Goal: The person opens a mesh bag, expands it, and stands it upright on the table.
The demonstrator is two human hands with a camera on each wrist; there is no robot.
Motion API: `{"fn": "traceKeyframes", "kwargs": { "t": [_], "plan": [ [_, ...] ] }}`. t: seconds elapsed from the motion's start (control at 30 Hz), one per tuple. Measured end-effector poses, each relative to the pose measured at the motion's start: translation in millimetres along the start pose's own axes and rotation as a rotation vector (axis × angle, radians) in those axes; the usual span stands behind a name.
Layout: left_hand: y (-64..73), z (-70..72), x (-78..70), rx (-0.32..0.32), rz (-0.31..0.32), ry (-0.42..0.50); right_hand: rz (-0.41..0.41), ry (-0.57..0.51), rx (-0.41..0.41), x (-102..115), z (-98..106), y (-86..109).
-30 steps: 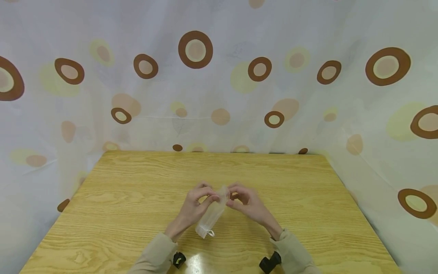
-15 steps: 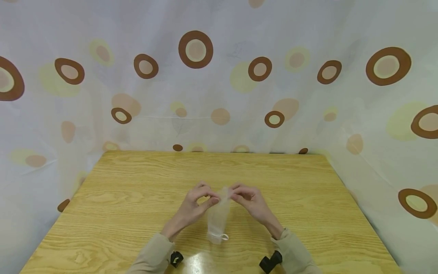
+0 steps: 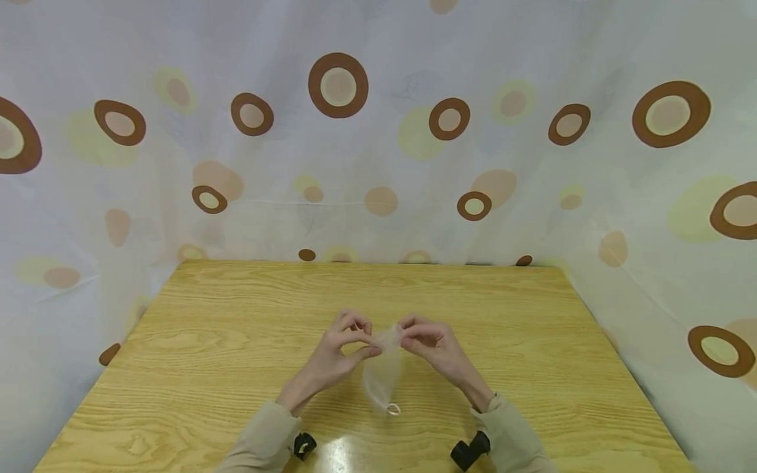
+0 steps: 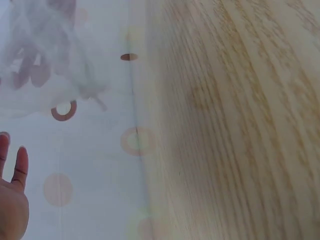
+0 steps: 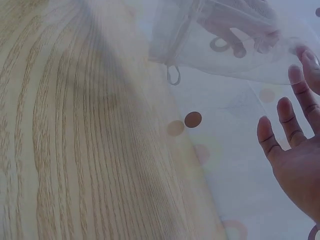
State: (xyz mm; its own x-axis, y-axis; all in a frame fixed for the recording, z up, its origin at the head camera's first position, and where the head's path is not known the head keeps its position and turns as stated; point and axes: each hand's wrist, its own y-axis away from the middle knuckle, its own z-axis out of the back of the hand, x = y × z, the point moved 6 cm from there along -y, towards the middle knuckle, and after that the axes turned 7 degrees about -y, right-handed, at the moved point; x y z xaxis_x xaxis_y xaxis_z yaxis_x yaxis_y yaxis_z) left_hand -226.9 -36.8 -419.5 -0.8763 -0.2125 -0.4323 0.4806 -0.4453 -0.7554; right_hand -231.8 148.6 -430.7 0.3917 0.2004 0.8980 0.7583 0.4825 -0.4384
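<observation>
A sheer white organza drawstring bag hangs between the two hands above the table. Its upper edge is pinched by thumb and forefinger of the left hand on one side and of the right hand on the other. At the lower end dangles a small white ribbon loop. In the right wrist view the gathered band near the bag's end shows, and the left hand appears through the thin fabric. The other fingers of the right hand stand apart from the bag.
Under the hands lies a wooden table with a light grain. A white curtain with brown and beige circles encloses its back and sides. Each wrist carries a black strap-on device beside a beige sleeve.
The bag has swung from a slant toward the lower left to hanging nearly straight down, its lower end turning narrow. The right fingers have closed on its edge; both hands stay close together.
</observation>
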Motion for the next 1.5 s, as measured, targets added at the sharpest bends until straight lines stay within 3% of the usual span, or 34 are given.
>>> {"fn": "traceKeyframes", "kwargs": {
  "t": [0.17,0.33,0.57,0.67,0.77,0.93,1.07,1.3,1.5],
  "plan": [
    [-0.2,1.0,1.3,-0.023,-0.016,0.019,-0.001,0.010,0.055,-0.4,-4.1,-1.3],
    [-1.7,0.5,-2.2,-0.034,-0.028,0.053,-0.032,0.009,0.020,-0.8,-2.2,-0.8],
    [-3.2,2.7,-7.2,-0.038,0.039,0.153,0.001,-0.021,0.008,2.7,0.4,0.4],
    [-4.1,3.9,-8.9,-0.046,0.030,0.135,0.016,-0.035,0.020,3.6,0.4,0.8],
    [-6.7,4.1,-12.3,-0.045,-0.042,0.077,-0.001,-0.020,0.005,3.7,0.4,1.2],
    [-10.6,0.6,-17.7,-0.007,-0.156,-0.022,-0.099,-0.020,-0.040,2.4,-2.2,-1.3],
    [-9.7,-2.0,-17.6,0.017,-0.171,-0.048,-0.121,-0.029,-0.057,2.6,-3.5,-4.2],
    [-6.6,-2.0,-14.5,0.043,-0.130,-0.029,-0.086,-0.025,-0.064,3.4,-0.6,-3.8],
    [-4.7,-2.7,-13.4,0.072,-0.139,-0.004,-0.061,-0.030,-0.081,4.8,2.3,-3.1]
  ]
}}
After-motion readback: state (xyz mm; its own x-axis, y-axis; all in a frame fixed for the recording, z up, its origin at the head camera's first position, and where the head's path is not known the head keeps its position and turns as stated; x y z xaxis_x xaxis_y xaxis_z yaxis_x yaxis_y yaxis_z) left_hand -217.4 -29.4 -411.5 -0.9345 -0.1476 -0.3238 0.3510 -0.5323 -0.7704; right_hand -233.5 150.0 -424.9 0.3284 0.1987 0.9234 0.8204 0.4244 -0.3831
